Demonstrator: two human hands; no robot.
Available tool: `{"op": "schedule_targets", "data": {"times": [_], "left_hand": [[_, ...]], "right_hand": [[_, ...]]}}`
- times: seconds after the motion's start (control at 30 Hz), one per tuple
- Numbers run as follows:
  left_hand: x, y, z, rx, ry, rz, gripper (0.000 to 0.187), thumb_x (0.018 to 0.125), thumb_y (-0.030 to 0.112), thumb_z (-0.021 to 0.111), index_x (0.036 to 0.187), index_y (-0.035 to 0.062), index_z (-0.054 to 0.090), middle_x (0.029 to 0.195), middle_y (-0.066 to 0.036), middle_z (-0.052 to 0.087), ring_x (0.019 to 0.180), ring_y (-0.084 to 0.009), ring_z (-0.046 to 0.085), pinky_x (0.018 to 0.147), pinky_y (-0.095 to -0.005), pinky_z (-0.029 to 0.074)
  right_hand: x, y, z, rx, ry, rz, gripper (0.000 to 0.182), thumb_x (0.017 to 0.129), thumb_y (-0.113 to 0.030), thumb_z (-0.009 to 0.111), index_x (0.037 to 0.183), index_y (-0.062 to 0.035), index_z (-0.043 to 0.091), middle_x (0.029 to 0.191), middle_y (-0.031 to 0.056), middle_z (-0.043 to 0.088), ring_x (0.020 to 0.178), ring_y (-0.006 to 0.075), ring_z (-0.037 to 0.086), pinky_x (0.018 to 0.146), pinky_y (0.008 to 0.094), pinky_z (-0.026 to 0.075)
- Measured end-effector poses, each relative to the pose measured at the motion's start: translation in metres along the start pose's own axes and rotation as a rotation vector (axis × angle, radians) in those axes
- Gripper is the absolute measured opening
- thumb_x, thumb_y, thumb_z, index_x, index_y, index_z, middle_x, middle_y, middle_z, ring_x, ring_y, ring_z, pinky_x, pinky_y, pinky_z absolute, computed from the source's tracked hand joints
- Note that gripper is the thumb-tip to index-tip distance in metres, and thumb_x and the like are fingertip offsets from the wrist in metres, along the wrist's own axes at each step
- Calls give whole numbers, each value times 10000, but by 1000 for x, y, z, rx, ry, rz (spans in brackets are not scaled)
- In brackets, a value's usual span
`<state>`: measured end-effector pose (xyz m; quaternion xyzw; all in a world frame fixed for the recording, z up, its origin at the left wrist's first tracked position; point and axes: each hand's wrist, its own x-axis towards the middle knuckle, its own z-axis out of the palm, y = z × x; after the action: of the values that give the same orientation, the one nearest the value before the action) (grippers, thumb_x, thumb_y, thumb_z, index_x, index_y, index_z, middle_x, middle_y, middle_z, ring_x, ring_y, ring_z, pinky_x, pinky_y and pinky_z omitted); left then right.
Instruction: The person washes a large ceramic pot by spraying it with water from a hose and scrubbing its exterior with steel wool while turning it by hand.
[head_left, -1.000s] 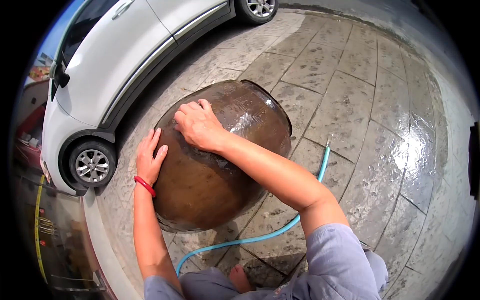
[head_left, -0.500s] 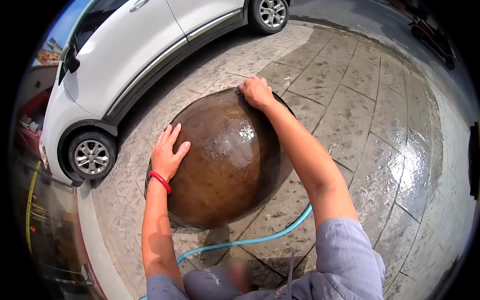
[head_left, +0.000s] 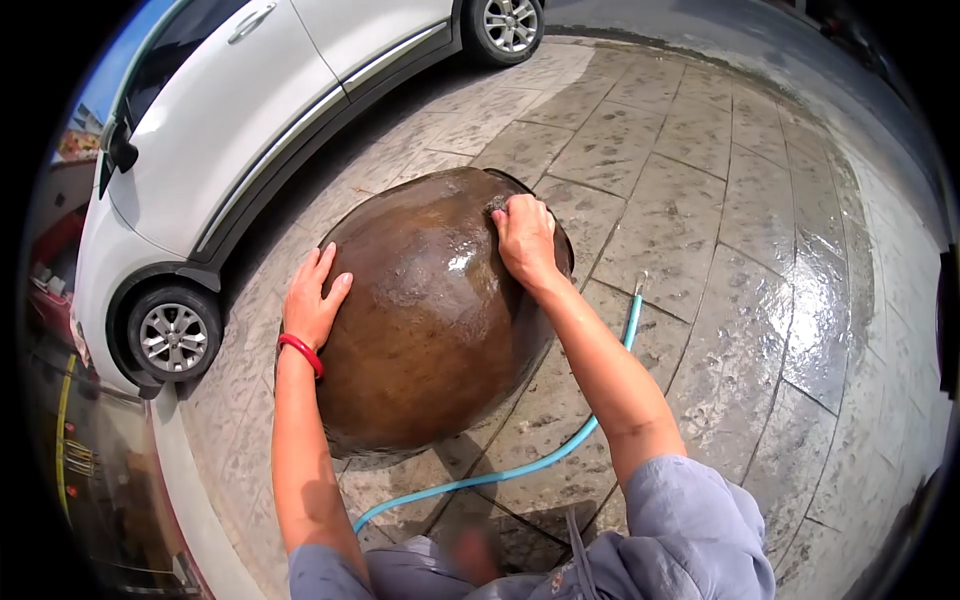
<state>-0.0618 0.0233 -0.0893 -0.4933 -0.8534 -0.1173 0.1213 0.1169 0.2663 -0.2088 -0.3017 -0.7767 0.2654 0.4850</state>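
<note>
A large, wet brown pot (head_left: 420, 330), perhaps an earthenware jar, lies tilted on the paving with its rounded wall toward me. My left hand (head_left: 313, 305), a red bangle at the wrist, rests on the pot's left side with fingers apart and flat. Curled fingers of my right hand (head_left: 526, 238) press a small dark grey scouring pad (head_left: 496, 204) against the upper right of the pot, close to its rim. Most of the pad is hidden under the fingers.
A light blue hose (head_left: 540, 462) snakes over the wet stone paving (head_left: 690, 230) between me and the pot, its end at the right. Beyond the pot stands a white car (head_left: 250, 120). A yellow strip (head_left: 64, 430) shows at the far left.
My right hand has slid with the scouring pad from the pot's far edge down toward me along its right side. My left hand stays on the pot. The hose end has come into view.
</note>
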Motion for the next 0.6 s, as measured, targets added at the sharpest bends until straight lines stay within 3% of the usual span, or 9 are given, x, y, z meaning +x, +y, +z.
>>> {"op": "schedule_targets", "data": {"times": [0.07, 0.13, 0.2, 0.27, 0.33, 0.4, 0.47, 0.53, 0.6], "left_hand": [[5, -2, 0, 10, -6, 3, 572, 875, 465, 537, 1353, 159, 471, 1384, -201, 429, 1281, -338, 404, 1053, -390, 316], [6, -9, 1, -47, -9, 12, 563, 879, 458, 531, 1354, 161, 472, 1386, -199, 429, 1279, -337, 407, 1050, -387, 317], [8, -18, 0, -49, -19, 25, 557, 885, 456, 518, 1356, 161, 470, 1388, -197, 427, 1280, -337, 407, 1050, -385, 315], [10, -20, 3, -43, -18, 30, 557, 892, 460, 502, 1356, 154, 469, 1390, -198, 424, 1284, -334, 405, 1051, -385, 313], [14, -17, 5, -33, -26, 30, 560, 893, 463, 498, 1357, 149, 468, 1392, -199, 423, 1286, -332, 403, 1051, -384, 312], [15, -14, 5, -16, -35, 21, 564, 895, 466, 493, 1357, 144, 467, 1393, -200, 421, 1288, -330, 401, 1052, -383, 312], [17, -15, 2, -39, -42, 18, 563, 895, 459, 499, 1352, 131, 472, 1388, -203, 427, 1289, -328, 403, 1052, -376, 312], [15, -19, 2, -59, -32, 28, 558, 895, 450, 504, 1346, 124, 478, 1384, -203, 431, 1286, -327, 408, 1052, -371, 311], [10, -18, 4, -94, -12, 24, 553, 895, 442, 509, 1341, 116, 483, 1380, -204, 436, 1284, -326, 412, 1053, -366, 310]], "right_hand": [[-33, -63, 3, 205, 28, -348, 212, 801, -179, 643, 912, -43, 525, 992, 119, 551, 962, 313, 502, 869, 432, 354], [-30, -75, 1, 300, -53, -424, 217, 783, -149, 669, 921, -55, 531, 1021, 102, 548, 953, 314, 498, 851, 431, 376], [-4, -26, -2, 231, 8, -239, 182, 797, -158, 657, 894, -50, 549, 1033, 100, 550, 963, 317, 498, 818, 429, 401], [20, 21, -13, 20, 75, 129, 142, 818, -177, 634, 837, -51, 571, 963, 106, 538, 943, 321, 494, 787, 431, 418], [3, 11, -11, -7, 40, 29, 141, 802, -182, 649, 830, -72, 565, 918, 89, 525, 907, 303, 498, 737, 422, 408], [-24, -55, -14, 68, -44, -237, 150, 766, -195, 671, 774, -122, 540, 813, 34, 492, 824, 240, 512, 661, 386, 365], [-42, -81, -21, 84, -129, -439, 165, 766, -191, 672, 752, -120, 524, 781, 47, 478, 795, 245, 520, 649, 377, 380], [-24, -35, -14, 124, 1, -275, 163, 795, -210, 646, 759, -102, 529, 776, 65, 492, 778, 272, 529, 633, 393, 407], [-7, 37, -8, 55, 126, 111, 190, 810, -215, 641, 770, -69, 528, 781, 95, 524, 762, 301, 541, 643, 428, 438]]}}
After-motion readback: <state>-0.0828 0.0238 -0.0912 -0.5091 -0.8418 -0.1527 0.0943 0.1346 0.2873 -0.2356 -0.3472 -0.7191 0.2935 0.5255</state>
